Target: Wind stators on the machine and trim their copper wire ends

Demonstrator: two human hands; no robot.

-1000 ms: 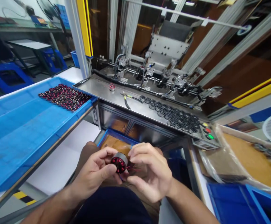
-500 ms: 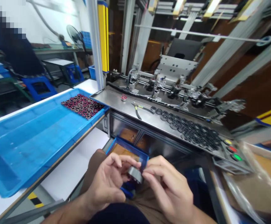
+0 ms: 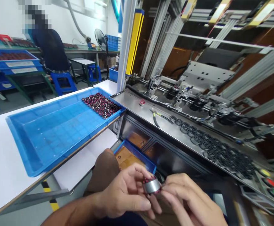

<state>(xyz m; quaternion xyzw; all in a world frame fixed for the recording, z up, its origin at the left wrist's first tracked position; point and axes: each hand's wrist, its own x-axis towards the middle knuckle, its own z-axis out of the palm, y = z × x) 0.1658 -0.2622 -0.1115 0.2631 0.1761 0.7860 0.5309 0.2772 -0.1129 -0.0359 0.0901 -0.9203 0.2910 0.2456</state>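
Observation:
Low in the view, my left hand [image 3: 125, 193] and my right hand [image 3: 189, 201] pinch one small grey metal motor part [image 3: 151, 185] with red windings showing at its rim. Fingers of both hands are closed around it, above my lap. A large blue tray [image 3: 45, 131] lies to the left on a white table, with a batch of several red-wound parts [image 3: 101, 105] at its far end. On the steel bench [image 3: 137, 110] lies one more red part [image 3: 142, 102].
Pliers [image 3: 157, 116] and a band of several black rings [image 3: 217, 147] lie on the bench before the machine fixtures [image 3: 193, 97]. Yellow, red and green buttons [image 3: 272, 185] sit at right. A small blue bin [image 3: 134, 155] is under the bench. Another person [image 3: 48, 47] sits far left.
The view has swung up and to the left, showing more of the room and the other person. The part turned in my fingers from its red winding face to its grey side.

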